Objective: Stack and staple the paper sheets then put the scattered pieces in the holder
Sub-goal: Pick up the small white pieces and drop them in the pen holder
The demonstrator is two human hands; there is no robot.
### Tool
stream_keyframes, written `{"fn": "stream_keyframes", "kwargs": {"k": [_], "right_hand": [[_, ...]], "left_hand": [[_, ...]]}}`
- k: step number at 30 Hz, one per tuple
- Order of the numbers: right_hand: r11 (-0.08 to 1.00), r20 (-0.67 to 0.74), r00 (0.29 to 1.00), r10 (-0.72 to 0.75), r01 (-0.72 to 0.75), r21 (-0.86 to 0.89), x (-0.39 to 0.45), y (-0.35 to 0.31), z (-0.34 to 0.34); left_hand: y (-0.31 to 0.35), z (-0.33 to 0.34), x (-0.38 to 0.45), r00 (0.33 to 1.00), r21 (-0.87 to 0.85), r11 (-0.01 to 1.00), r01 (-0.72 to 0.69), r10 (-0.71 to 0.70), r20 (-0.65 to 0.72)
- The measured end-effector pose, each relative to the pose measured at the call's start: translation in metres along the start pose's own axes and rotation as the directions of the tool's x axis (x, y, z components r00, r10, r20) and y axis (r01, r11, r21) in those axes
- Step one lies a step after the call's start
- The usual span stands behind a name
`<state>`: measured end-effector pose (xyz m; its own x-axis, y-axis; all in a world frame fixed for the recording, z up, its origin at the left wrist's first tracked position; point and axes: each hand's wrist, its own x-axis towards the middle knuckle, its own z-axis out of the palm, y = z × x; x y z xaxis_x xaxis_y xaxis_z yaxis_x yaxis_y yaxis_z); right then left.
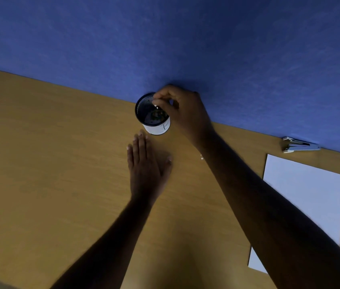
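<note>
Wood-grain worktop (50,163) fills the left and centre, butted against a blue wall (206,38) along its far edge. Our left hand (147,170) lies flat on the worktop, palm down, fingers straight and together, thumb out to the right; that grip is spread and holds nothing. Its fingertips stop just short of the holder (153,113), not touching. The holder is a black mesh cup with a white band round the lower part, standing upright at the back of the worktop against the wall. Small mixed pieces (155,117) sit in its bottom; too small to tell what they are. Our right hand (182,113) hovers over the holder's right rim, fingers (160,98) curled and pinched toward the thumb above the opening. A tiny white speck shows at the fingertips; we cannot tell whether the grip clamps it or not. A couple of small white bits (202,157) lie on the worktop beside the right forearm. Further right, the white paper sheets (302,197) lie flat, partly under that forearm. A stapler (299,145) rests at the wall, just beyond the paper's far corner.
</note>
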<state>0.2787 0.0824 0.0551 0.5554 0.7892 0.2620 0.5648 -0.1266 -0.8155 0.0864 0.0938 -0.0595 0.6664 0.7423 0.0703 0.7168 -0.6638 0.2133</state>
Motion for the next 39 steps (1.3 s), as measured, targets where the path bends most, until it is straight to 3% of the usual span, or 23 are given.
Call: {"fn": "stream_keyframes", "kwargs": {"k": [6,13,17,22,27,31,33,39], "right_hand": [[0.997,0.066,0.997,-0.047,0.051,-0.058,-0.035,0.002,-0.037],[0.938,0.218,0.959,0.181,-0.102,-0.332,-0.103,0.058,-0.061],[0.904,0.288,0.928,0.238,-0.103,-0.415,-0.133,0.07,-0.058],[0.865,0.248,0.94,0.234,-0.085,-0.495,-0.154,0.079,-0.051],[0.903,0.244,0.953,0.181,-0.063,-0.425,-0.172,0.081,-0.052],[0.881,0.123,0.961,0.248,-0.171,-0.44,-0.18,0.095,-0.06],[0.875,0.094,0.975,0.202,-0.136,-0.465,-0.186,0.097,-0.062],[0.842,0.197,0.971,0.132,-0.005,-0.539,-0.197,0.076,-0.046]], "left_hand": [[-0.001,0.001,-0.002,1.0,0.003,1.0,-0.011,0.011,-0.005],[-0.001,0.001,-0.001,1.0,0.004,1.0,-0.016,0.016,-0.005],[-0.001,0.0,-0.001,1.0,-0.001,1.0,-0.018,0.018,-0.011],[-0.001,0.001,-0.002,1.0,0.014,1.0,-0.019,0.02,-0.013],[-0.001,0.001,-0.002,1.0,0.022,1.0,-0.02,0.02,0.002],[-0.001,0.001,-0.001,1.0,0.018,1.0,-0.02,0.02,0.007],[-0.001,0.001,-0.001,1.0,0.013,1.0,-0.016,0.016,0.007],[-0.001,0.001,-0.002,1.0,0.01,1.0,-0.02,0.02,0.006]]}}
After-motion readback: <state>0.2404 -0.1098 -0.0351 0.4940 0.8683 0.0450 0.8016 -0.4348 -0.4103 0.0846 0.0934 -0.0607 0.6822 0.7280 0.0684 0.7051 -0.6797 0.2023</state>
